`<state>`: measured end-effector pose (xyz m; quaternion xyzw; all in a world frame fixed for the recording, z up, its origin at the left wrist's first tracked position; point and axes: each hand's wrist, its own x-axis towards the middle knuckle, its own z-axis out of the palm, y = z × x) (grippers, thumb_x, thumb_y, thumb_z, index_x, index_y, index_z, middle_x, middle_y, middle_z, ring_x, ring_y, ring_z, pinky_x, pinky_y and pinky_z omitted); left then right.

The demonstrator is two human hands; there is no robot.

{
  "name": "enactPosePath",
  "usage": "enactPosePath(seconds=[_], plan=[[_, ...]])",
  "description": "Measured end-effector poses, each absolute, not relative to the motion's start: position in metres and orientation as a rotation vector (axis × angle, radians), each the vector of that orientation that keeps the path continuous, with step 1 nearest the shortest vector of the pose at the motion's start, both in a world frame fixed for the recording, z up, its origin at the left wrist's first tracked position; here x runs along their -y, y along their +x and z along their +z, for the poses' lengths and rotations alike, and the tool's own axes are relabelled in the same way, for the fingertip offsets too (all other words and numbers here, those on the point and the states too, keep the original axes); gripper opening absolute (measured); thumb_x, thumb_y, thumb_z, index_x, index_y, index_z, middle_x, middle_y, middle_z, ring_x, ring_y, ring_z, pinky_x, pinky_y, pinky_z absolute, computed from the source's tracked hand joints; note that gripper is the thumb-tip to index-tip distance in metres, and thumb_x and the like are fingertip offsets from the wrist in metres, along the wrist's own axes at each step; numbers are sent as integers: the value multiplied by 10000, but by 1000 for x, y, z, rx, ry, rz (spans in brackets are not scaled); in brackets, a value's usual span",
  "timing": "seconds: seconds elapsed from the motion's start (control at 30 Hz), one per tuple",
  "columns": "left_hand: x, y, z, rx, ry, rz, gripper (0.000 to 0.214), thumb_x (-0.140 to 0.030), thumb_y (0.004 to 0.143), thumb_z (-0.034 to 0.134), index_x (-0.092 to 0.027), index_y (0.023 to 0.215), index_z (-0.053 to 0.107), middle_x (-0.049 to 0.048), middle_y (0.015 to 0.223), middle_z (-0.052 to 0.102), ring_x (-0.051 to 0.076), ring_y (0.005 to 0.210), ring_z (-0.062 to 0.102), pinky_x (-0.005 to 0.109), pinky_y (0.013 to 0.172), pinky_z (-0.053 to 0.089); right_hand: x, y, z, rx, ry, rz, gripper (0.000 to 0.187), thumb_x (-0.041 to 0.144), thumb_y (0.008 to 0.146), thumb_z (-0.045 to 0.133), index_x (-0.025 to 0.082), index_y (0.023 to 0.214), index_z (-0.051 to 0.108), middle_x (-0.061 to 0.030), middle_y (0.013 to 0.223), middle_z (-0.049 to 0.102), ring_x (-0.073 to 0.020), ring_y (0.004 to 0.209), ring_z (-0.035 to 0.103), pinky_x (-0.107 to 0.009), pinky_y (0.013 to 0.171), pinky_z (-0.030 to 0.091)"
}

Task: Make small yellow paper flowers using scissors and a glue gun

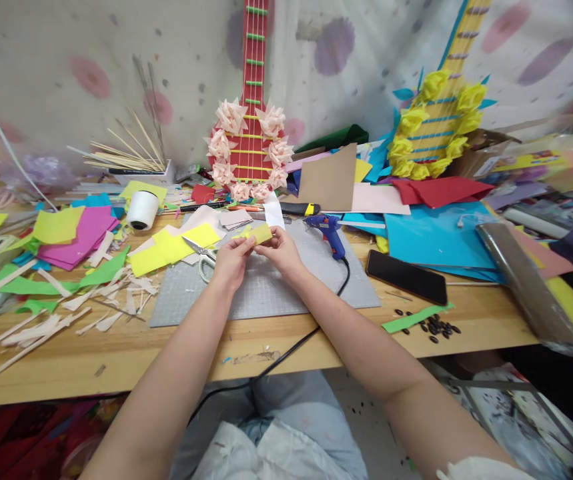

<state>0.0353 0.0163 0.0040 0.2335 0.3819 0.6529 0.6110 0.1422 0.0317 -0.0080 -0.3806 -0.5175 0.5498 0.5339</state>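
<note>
My left hand (pixel 232 262) and my right hand (pixel 282 252) meet above the grey cutting mat (pixel 271 300). Between them they pinch a small piece of yellow paper (pixel 262 233), its edge showing over the fingertips. White-handled scissors (pixel 207 262) lie just left of my left hand, blades pointing up and left. Yellow paper sheets (pixel 159 253) spread beyond the scissors. To the right of my right hand a blue glue gun (pixel 330 233) rests on the mat, its black cord running down over the table edge.
Paper flowers ring a red guitar-shaped craft (pixel 252 143) and a yellow one (pixel 429 127) at the back. A phone (pixel 406 275) and dark beads (pixel 436 327) lie right. Paper scraps (pixel 111 293), a white roll (pixel 142 210) and wooden sticks (pixel 126 155) sit left.
</note>
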Motion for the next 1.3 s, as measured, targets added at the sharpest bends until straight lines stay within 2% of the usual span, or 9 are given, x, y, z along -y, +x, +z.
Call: enactPosePath(seconds=[0.17, 0.33, 0.5, 0.67, 0.8, 1.07, 1.3], plan=[[-16, 35, 3, -891, 568, 1484, 223, -163, 487, 774, -125, 550, 563, -4, 596, 593, 79, 613, 555, 242, 730, 428, -29, 143, -5, 1191, -946, 1330, 384, 217, 503, 703, 204, 781, 438, 51, 685, 610, -104, 646, 578, -271, 687, 456], [-10, 37, 7, -834, 700, 1379, 228, -283, 571, 736, -119, 708, 654, 43, 728, 647, 128, 758, 597, 265, 794, 433, -27, 145, -2, 1083, -995, 1380, 422, 214, 487, 705, 212, 783, 403, 68, 625, 605, -105, 603, 584, -273, 658, 468], [-12, 39, 0, -986, 700, 1472, 235, -224, 469, 775, -133, 660, 672, 34, 726, 658, 142, 750, 602, 293, 811, 439, -27, 146, -1, 1072, -1018, 1376, 404, 202, 485, 686, 204, 780, 411, 62, 640, 597, -95, 604, 562, -260, 647, 460], [-16, 36, -8, -1076, 746, 1497, 236, -253, 474, 771, -149, 669, 688, 28, 705, 664, 146, 727, 604, 315, 814, 437, -27, 146, 2, 1208, -1009, 1261, 288, 280, 557, 640, 193, 792, 498, 29, 788, 585, -95, 685, 537, -227, 606, 450], [-19, 34, -12, -1187, 800, 1487, 240, -286, 494, 756, -154, 686, 695, 21, 699, 672, 147, 706, 597, 322, 819, 434, -28, 146, 0, 1217, -1044, 1241, 230, 366, 616, 593, 186, 749, 541, 33, 701, 556, -83, 594, 496, -215, 537, 427], [-23, 34, -17, -1234, 879, 1500, 176, -280, 554, 717, -167, 688, 702, 18, 717, 676, 146, 726, 596, 304, 811, 427, -30, 146, -3, 1260, -1098, 1094, 213, 378, 636, 588, 186, 597, 506, 45, 553, 493, -81, 509, 450, -231, 537, 400], [-18, 36, -4, -1165, 665, 1481, 250, -214, 428, 789, -137, 633, 669, 22, 641, 642, 137, 664, 587, 313, 771, 438, -29, 147, -1, 1259, -1106, 1118, 234, 402, 623, 595, 188, 591, 507, 42, 547, 485, -86, 509, 459, -231, 524, 388]])
